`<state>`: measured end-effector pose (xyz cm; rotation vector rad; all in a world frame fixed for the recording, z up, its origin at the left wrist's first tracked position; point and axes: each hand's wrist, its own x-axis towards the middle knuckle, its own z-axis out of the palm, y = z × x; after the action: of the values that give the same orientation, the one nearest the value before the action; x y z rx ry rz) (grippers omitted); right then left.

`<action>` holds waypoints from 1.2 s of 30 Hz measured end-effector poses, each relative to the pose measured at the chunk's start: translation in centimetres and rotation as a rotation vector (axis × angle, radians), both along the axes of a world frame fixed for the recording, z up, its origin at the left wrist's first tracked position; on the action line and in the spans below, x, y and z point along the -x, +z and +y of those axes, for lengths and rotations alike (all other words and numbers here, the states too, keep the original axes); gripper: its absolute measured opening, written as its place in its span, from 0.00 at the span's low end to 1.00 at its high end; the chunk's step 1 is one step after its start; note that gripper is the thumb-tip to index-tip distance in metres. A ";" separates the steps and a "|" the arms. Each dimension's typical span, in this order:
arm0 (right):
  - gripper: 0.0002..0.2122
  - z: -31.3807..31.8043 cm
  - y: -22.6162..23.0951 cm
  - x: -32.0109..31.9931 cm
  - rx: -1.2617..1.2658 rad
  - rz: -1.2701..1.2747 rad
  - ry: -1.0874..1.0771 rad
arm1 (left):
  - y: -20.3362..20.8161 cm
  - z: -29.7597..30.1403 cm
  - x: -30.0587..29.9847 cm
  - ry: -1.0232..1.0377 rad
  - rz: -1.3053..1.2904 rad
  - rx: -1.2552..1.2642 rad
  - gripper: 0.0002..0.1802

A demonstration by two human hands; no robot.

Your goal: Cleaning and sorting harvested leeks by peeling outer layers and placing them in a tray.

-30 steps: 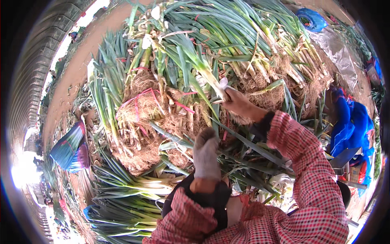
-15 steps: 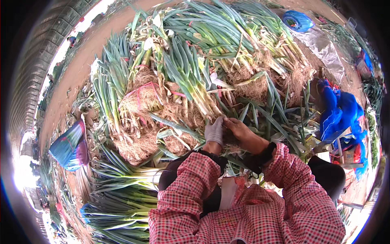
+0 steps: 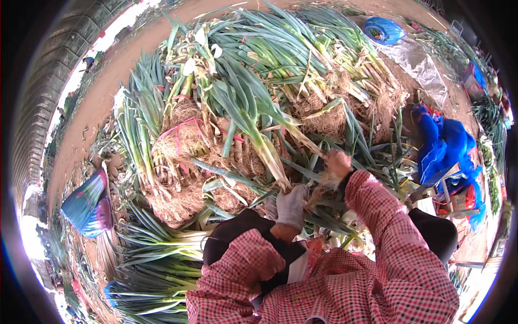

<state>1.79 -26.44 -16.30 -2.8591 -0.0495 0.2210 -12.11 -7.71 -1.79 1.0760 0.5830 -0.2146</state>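
Note:
My left hand (image 3: 291,208), in a pale grey glove, is closed around the root end of a few green onions (image 3: 265,154). Their leaves reach up and away over the pile. To its right, my bare right hand (image 3: 339,163) grips a single green onion (image 3: 305,140) near its roots, held at a slant apart from the others. Loose stringy roots (image 3: 326,186) hang between the two hands, blurred. Just beyond lies a big heap of untrimmed green onions (image 3: 318,59), roots toward me. Pink string ties one bundle (image 3: 181,137) at the heap's left.
Cleaner green onions (image 3: 162,270) lie at the lower left. Beside them stands a striped blue-purple bag (image 3: 89,205). Blue netting (image 3: 450,146) is bunched at the right, near a wooden frame (image 3: 434,189). A blue roll (image 3: 383,31) and a silvery sheet (image 3: 423,73) lie at the far right.
My hands were together at the onions' root ends and have separated. The right hand has drawn one green onion off to the right; the left has shifted slightly toward me.

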 end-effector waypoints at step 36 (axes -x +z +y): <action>0.37 10.2 20.8 9.7 -2.105 0.129 0.008 | 6.4 0.8 -6.6 0.082 -0.619 0.208 0.15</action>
<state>-7.95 -16.27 4.46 -0.7487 -0.1449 0.1559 -5.48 -6.95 4.64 0.8539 0.0440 0.1295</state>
